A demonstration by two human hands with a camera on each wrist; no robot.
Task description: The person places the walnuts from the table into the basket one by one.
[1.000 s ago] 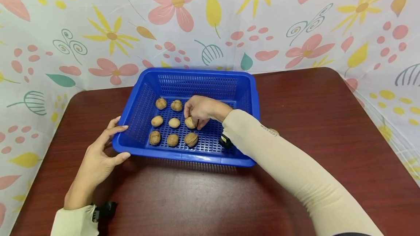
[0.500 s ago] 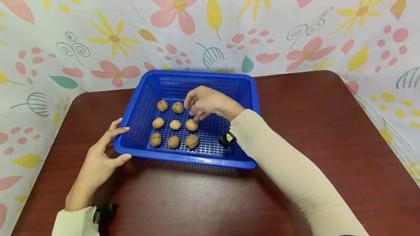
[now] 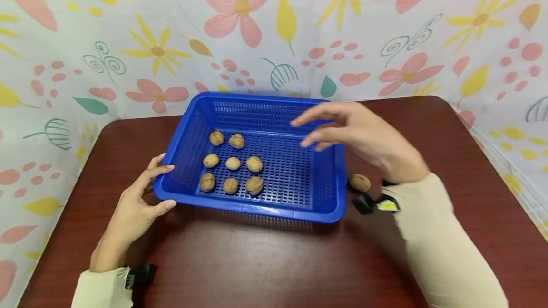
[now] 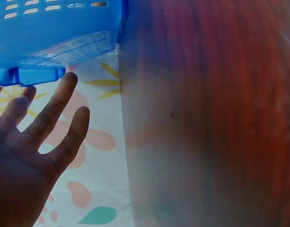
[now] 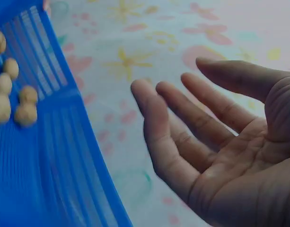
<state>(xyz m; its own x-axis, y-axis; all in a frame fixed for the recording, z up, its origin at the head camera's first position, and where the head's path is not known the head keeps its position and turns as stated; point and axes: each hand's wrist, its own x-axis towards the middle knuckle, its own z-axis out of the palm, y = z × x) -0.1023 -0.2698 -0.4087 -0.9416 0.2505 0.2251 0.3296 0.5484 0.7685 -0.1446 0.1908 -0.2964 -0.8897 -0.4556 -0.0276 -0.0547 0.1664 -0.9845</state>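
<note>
A blue plastic basket (image 3: 295,214) stands on the table, with several walnuts (image 3: 254,186) in loose rows across its left half. My left hand (image 3: 134,208) rests at the basket's left front corner, thumb and fingers spread along the rim; in the left wrist view its fingers (image 4: 66,90) look straight. Over the right rim hovers my right hand (image 3: 364,132), fingers loosely bent and nothing between them, as the right wrist view also shows. One more walnut (image 3: 360,183) lies on the table just right of the basket, below the right hand's wrist.
The dark red-brown table (image 3: 257,265) reaches back to a white cloth (image 3: 308,23) printed with flowers. Each wrist wears a black camera strap; the right one (image 3: 376,203) overlaps the table beside the loose walnut.
My right hand has let go of a walnut in the middle row, risen, and moved right to the basket's right rim. The walnut outside has come into view. The left hand stays at the corner.
</note>
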